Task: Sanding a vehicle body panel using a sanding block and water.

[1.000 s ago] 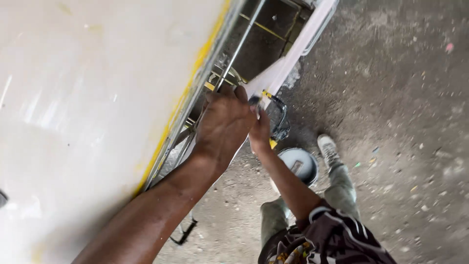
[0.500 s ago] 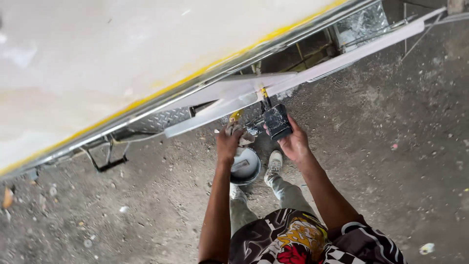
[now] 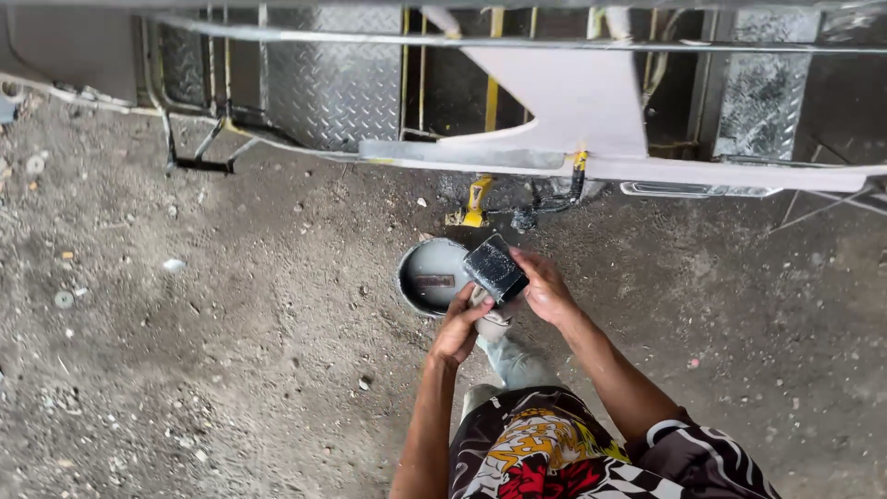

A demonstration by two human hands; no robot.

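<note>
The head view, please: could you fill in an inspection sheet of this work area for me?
Surface: rough grey concrete floor, dusty and stained.
Job's things: dark flat block in the right hand; round tub of grey paste on the floor, a small tool lying in it.
Clutter: pebbles, washers and scraps scattered at left.
Hands: left hand under the block, touching a pale piece beneath it; right hand grips the block.
Cables: black hose hanging below the white panel; yellow fitting beside it.
Surroundings: vehicle underside with chequer plate and metal rails above.
</note>
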